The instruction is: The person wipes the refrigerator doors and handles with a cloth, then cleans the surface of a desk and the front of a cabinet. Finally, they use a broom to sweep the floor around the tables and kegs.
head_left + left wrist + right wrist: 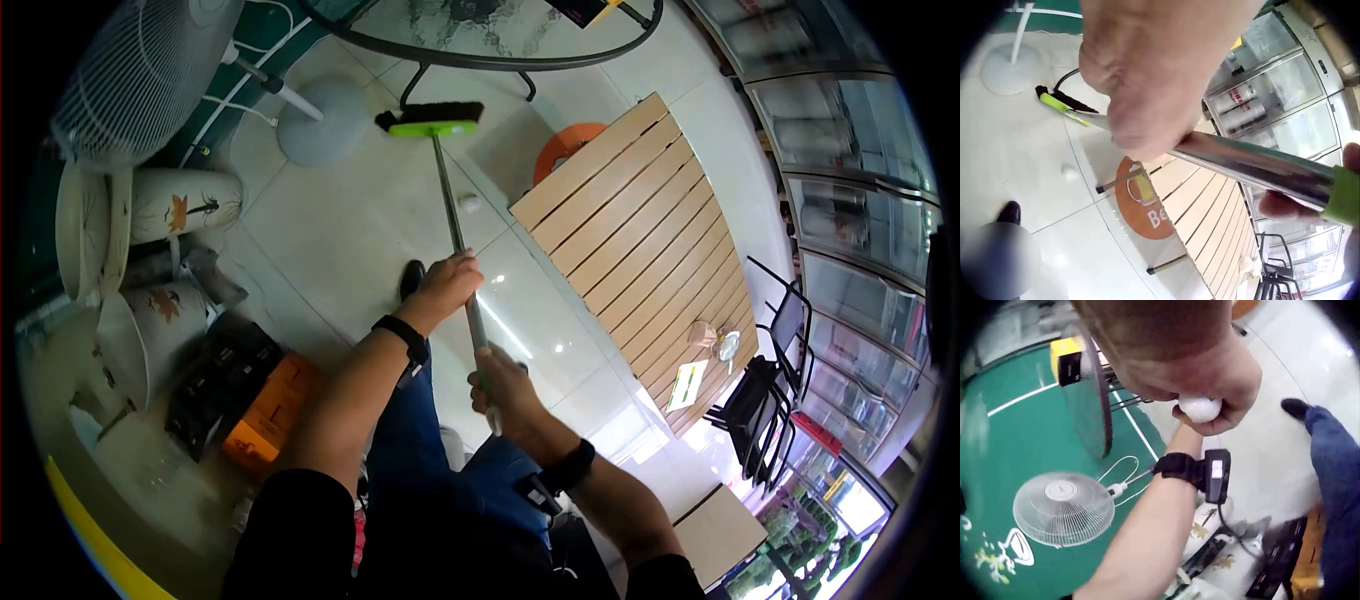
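A broom with a metal handle (pixel 448 190) and a lime-green head (pixel 434 128) with dark bristles reaches out over the tiled floor in front of me. My left hand (pixel 447 287) grips the handle partway along. Nearer my body, my right hand (pixel 508 392) wraps round the upper end, where a white end cap (pixel 1200 408) pokes out of the fist in the right wrist view. A green band (pixel 1342 195) circles the handle beside the right fingers in the left wrist view. Close to the handle, a small whitish thing (pixel 468 203) lies on the floor.
On the right stands a slatted wooden table (pixel 620 230), with an orange round sign (pixel 562 150) beside it. A glass table (pixel 480 62) is beyond the broom head. A fan (pixel 150 80), its round base (pixel 322 120), and black and orange crates (pixel 270 410) line the left.
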The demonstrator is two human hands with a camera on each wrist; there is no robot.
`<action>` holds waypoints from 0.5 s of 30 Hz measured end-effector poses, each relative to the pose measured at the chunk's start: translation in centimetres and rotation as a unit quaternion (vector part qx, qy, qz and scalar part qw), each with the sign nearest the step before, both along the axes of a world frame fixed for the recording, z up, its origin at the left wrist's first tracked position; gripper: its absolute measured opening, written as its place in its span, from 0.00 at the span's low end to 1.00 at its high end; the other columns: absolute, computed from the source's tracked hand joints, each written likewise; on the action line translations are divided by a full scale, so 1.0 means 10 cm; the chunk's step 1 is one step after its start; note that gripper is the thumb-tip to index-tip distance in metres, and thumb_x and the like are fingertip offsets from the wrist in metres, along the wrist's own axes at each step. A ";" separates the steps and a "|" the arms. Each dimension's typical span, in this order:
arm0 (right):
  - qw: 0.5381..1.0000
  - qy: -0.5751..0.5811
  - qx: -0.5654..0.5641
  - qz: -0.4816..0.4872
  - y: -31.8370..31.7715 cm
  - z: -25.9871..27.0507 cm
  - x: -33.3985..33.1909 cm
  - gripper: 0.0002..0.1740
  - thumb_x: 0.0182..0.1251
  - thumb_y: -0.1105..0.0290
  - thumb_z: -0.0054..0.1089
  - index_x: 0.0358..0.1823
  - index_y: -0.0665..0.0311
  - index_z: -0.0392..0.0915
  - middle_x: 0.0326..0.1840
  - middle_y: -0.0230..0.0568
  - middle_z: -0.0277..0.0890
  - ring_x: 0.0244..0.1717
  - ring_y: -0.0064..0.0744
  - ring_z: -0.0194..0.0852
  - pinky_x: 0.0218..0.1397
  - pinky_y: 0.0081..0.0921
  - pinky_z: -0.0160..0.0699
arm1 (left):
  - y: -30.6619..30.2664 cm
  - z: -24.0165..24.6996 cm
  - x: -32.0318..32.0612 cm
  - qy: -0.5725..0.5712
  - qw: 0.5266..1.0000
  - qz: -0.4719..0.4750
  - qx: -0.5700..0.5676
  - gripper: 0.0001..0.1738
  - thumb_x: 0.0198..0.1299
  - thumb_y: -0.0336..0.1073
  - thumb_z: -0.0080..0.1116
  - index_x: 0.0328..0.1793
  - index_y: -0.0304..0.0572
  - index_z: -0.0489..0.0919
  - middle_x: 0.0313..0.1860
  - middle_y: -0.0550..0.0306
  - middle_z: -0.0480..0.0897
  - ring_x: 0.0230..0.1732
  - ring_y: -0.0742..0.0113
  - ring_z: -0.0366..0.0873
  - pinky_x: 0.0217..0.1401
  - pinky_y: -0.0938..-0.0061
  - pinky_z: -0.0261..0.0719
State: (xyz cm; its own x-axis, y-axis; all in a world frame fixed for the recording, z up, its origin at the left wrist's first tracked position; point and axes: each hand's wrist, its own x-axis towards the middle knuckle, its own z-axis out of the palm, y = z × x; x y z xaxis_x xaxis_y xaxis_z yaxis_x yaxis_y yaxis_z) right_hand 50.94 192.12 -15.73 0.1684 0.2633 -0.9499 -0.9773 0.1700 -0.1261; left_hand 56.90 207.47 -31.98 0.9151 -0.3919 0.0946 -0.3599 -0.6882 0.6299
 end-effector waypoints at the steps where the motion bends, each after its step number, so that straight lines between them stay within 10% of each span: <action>1: 1.000 0.028 -0.009 -0.009 -0.07 0.00 -0.13 0.27 0.74 0.56 0.45 0.70 0.55 0.57 0.28 0.36 0.65 0.18 0.27 0.62 0.20 0.25 0.67 | -0.09 0.01 -0.11 -0.002 1.000 0.007 0.001 0.04 0.44 0.27 0.58 0.28 0.44 0.78 0.33 0.57 0.78 0.50 0.54 0.78 0.49 0.66 0.81; 10: 0.991 0.124 0.037 0.040 -1.39 0.60 -1.32 0.21 0.73 0.58 0.45 0.65 0.48 0.56 0.28 0.39 0.63 0.17 0.29 0.58 0.18 0.25 0.64 | -1.37 0.47 -1.68 -0.036 0.998 -0.023 -0.039 0.07 0.42 0.28 0.62 0.28 0.47 0.75 0.31 0.61 0.78 0.50 0.59 0.77 0.38 0.71 0.81; 15: 0.987 0.004 0.013 0.162 -1.85 1.33 -1.43 0.20 0.74 0.60 0.45 0.64 0.56 0.60 0.27 0.38 0.65 0.16 0.26 0.62 0.18 0.23 0.65 | -1.84 1.17 -2.02 0.083 0.993 0.075 -0.037 0.08 0.42 0.25 0.60 0.28 0.45 0.74 0.35 0.60 0.78 0.55 0.54 0.76 0.55 0.66 0.78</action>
State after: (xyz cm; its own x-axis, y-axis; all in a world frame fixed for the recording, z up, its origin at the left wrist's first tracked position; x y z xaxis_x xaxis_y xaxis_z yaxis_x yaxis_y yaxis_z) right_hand 36.59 173.58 -2.40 0.0647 0.3267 -0.9429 -0.9818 -0.1481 -0.1187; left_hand 36.67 189.06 -20.25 0.9679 -0.2484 -0.0387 -0.1447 -0.6761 0.7224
